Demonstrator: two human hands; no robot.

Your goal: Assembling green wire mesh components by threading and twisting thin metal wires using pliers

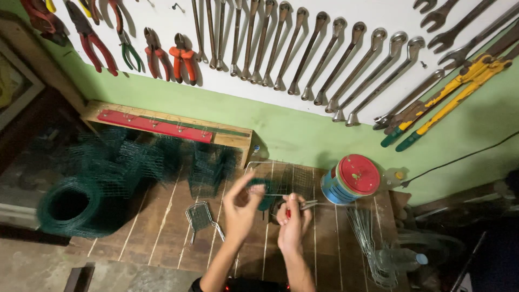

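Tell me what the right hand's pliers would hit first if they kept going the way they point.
Probably the blue spool with a red top: the right hand holds pliers aimed right across the wooden table towards it. Depth is unclear, so they might pass in front.

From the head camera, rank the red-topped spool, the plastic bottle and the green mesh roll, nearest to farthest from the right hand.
From the right hand:
1. Red-topped spool, just right, by the wall.
2. Plastic bottle, lower right, lying on the bench.
3. Green mesh roll, far left.

Single head-worn view, looking steeply down and forward from above the wooden table [162, 227], at arm's length from it; the tool-hung wall [303, 124] fills the upper frame beyond.
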